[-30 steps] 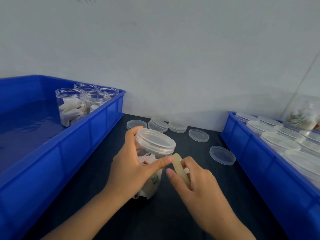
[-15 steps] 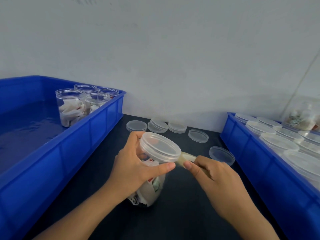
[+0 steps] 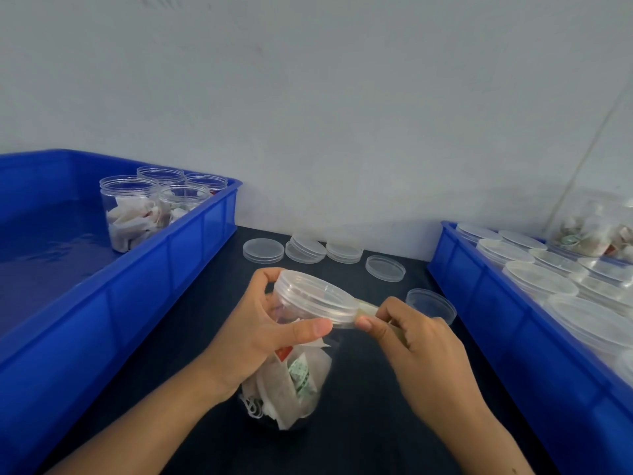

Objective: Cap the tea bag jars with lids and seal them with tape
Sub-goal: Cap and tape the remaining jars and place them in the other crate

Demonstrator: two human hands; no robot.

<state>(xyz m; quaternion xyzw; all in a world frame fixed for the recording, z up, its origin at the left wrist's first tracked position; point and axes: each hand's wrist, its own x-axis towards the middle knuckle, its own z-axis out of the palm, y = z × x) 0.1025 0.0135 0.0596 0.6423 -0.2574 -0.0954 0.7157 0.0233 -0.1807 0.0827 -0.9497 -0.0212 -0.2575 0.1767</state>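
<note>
Single head-worn wide-angle view, looking forward and down from close above the dark table (image 3: pixel 191 341), facing the grey wall (image 3: pixel 342 114); blue bins (image 3: pixel 144 286) frame both edges.

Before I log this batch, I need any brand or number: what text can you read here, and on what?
None can be read.
Red tag inside the held jar: too blurred.
Green print on a tea bag wrapper in it: too blurred.
Jars in the right bin: coloured marks, too small.
</note>
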